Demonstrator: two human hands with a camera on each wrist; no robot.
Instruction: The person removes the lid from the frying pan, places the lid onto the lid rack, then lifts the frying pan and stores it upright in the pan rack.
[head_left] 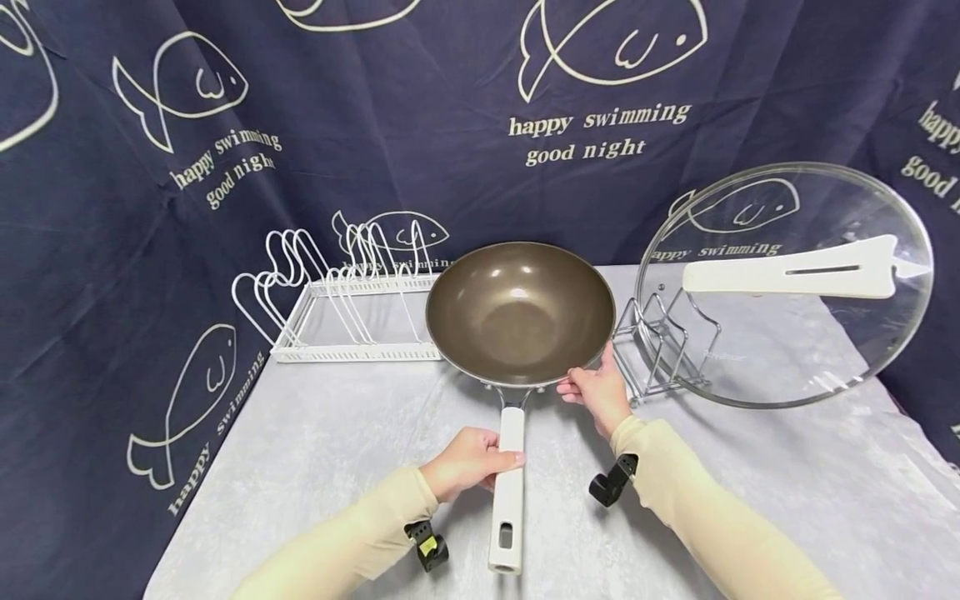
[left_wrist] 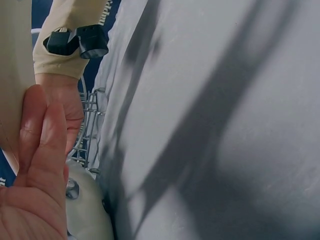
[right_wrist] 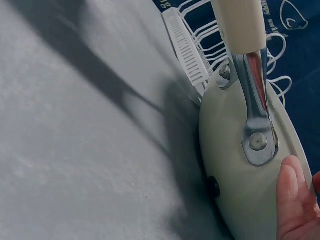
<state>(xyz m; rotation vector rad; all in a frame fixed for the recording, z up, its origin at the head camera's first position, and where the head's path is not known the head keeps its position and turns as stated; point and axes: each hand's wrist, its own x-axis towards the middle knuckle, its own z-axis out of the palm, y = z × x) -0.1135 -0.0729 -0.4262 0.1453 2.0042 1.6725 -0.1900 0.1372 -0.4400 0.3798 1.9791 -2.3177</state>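
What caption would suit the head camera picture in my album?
A brown pan between a white rack and a glass lid, left hand gripping its handle, right hand pinching its rim.

High up, the head view looks forward and down over the table (head_left: pixel 360 417) to the curtain (head_left: pixel 390 108)! Left wrist view, low and close, faces toward the metal rack (left_wrist: pixel 90 110); right wrist view, also close, toward the white rack (right_wrist: pixel 187 47). Both share the pan's (right_wrist: pixel 235 185) pale outside!
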